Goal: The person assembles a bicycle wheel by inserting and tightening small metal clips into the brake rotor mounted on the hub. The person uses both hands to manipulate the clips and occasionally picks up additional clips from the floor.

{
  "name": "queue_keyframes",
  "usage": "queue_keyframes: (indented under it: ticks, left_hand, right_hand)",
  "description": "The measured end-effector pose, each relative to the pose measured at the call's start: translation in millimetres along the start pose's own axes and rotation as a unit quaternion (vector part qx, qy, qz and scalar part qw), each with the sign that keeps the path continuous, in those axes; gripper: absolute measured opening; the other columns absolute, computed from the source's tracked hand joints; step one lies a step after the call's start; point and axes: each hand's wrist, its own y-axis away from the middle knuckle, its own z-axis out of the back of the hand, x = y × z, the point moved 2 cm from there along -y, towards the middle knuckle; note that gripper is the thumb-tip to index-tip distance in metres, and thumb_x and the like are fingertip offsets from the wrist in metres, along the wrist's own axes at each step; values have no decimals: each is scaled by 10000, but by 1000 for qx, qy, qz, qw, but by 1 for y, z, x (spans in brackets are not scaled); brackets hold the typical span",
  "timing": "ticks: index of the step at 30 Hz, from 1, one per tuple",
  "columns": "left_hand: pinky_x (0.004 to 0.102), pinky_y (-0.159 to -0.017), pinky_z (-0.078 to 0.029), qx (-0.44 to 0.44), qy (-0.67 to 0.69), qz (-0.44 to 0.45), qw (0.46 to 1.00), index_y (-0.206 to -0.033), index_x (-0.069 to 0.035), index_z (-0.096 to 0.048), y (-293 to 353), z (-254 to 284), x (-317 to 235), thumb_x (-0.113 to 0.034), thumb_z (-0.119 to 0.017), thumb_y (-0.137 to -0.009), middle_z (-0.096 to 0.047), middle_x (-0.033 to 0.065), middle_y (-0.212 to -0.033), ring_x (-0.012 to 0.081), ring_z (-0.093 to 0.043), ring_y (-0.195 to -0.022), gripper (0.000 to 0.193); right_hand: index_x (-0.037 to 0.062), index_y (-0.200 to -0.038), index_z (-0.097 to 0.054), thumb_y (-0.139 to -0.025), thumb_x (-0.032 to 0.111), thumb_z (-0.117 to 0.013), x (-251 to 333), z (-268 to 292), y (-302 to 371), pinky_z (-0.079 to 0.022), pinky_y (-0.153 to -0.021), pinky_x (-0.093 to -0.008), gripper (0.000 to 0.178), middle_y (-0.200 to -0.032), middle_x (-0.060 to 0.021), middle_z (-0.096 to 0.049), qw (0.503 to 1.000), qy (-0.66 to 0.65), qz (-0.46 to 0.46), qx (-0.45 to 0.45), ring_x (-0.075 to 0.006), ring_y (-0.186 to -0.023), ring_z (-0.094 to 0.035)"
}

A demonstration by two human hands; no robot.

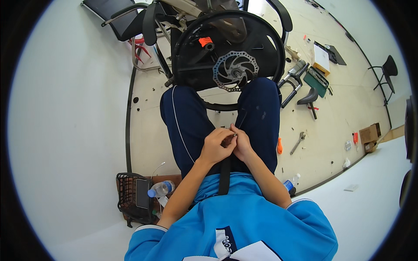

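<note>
My hands meet above my lap. My left hand point(216, 145) is closed, thumb and fingertips pinched on a tiny part too small to name. Beside it and touching it, my right hand point(243, 142) is curled closed, and a thin dark rod point(242, 120) sticks up from its fingers over my thigh. Just past my knees is a black wheel point(282, 52) with a silver brake disc point(221, 74) round its hub. An orange-and-black piece point(205, 41) and a small hex key point(257, 47) lie within the wheel's outline.
On the floor to the right are a bicycle fork point(296, 82), a saddle point(310, 96), a green tool case point(315, 81), an adjustable wrench point(298, 142) and an orange-handled tool point(279, 145). At left stand a black basket point(126, 191) with a phone point(142, 193) and a water bottle point(162, 189).
</note>
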Motion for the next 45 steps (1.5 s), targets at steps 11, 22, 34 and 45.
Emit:
queue_keyframes:
  ticks: [11,22,34,45]
  left_hand:
    - [241,-671,-564,-19,203,226,953,-822,44,-659,-4,2,3,18,-726,-859,-716,90,-821,136,-714,-745,81]
    - [279,-787,-612,-12,286,313,906,-1003,90,-700,0,6,3,41,-729,-887,-749,160,-939,193,-742,-860,129]
    - [276,-823,-601,19,328,373,868,-1094,75,-705,4,2,6,3,-694,-927,-737,153,-994,187,-732,-876,182]
    - [278,-837,-597,28,403,386,829,-1127,76,-686,5,7,6,-11,-701,-927,-734,159,-999,191,-732,-893,218]
  right_hand:
    - [8,-891,-657,-1038,386,-506,8,3,5,-451,-686,-287,433,-750,-52,-627,985,110,121,-53,-127,-703,-571]
    - [60,-826,-616,-1087,415,-412,26,-3,16,-329,-519,-218,486,-647,33,-520,963,210,169,17,-44,-556,-416]
    - [18,-737,-646,-924,183,-763,50,-13,35,-401,-505,-189,276,-647,-4,-629,908,257,328,-41,-47,-567,-585]
    - [6,-700,-662,-862,134,-823,51,-10,40,-431,-519,-186,263,-627,-19,-645,887,266,364,-100,-58,-582,-626]
